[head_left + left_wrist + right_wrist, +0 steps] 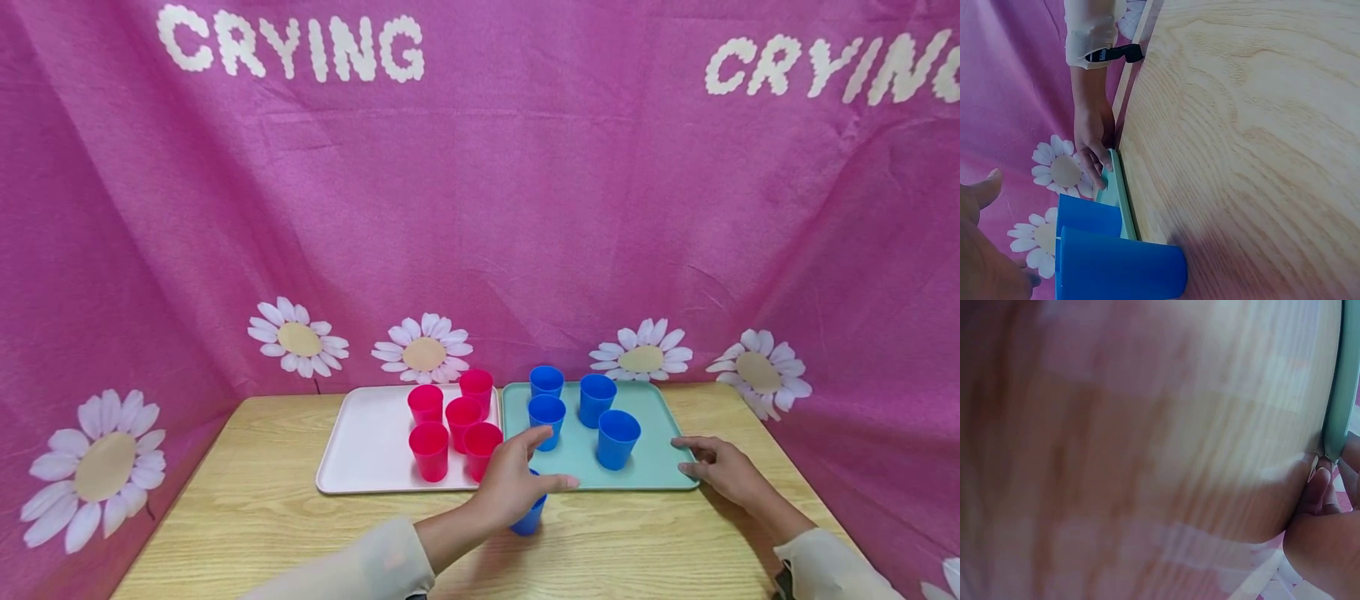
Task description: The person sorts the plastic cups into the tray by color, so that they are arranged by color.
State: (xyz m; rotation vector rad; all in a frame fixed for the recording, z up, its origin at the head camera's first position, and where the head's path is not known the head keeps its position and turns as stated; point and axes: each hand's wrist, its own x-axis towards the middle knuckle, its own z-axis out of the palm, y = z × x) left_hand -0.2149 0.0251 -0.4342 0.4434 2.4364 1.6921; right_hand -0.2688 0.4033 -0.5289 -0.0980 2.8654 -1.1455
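My left hand [517,479] is over the table with thumb and fingers spread apart. Below and behind it, a blue cup [528,523] stands on the wood in front of the trays, partly hidden by the hand. The left wrist view shows this blue cup [1122,265] upright, apart from the left hand [988,250]. At the far end of the green tray [652,479], my right hand [723,471] grips the right rim. In the right wrist view, the right hand's fingers [1319,487] meet the tray edge [1340,394]. Several blue cups [617,442] stand upright on this tray.
Left of the green tray lies a white tray [360,442], bearing several red cups [429,454] toward its right side. Both trays sit side by side on a wooden table [247,508]. A pink curtain [525,208] with daisies hangs behind and along the sides.
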